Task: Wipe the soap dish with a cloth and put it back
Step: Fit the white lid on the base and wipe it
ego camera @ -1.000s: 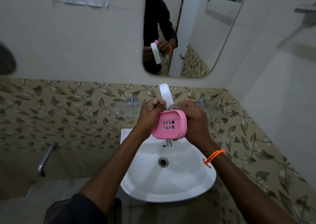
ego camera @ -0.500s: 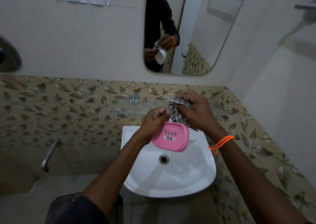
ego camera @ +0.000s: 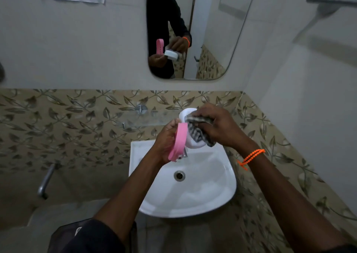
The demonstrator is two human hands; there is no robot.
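Note:
The soap dish is in two parts above the basin. My left hand (ego camera: 165,140) grips the pink slotted insert (ego camera: 178,141), turned edge-on and nearly upright, together with the white oval tray (ego camera: 188,115) beside it. My right hand (ego camera: 216,126) is closed on a grey-and-white striped cloth (ego camera: 199,131) and presses it into the hollow of the white tray. The cloth and fingers hide most of the tray's middle. An orange bead band sits on the right wrist.
A white wash basin (ego camera: 212,187) with a drain (ego camera: 179,175) lies below the hands. A glass shelf (ego camera: 139,118) runs along the leaf-patterned tiles. A mirror (ego camera: 212,30) hangs above. A metal pipe (ego camera: 45,183) sticks out low left; rails are mounted upper right.
The pink insert has turned from face-on to edge-on and the white tray now faces up. The right hand with the cloth has moved down into the tray.

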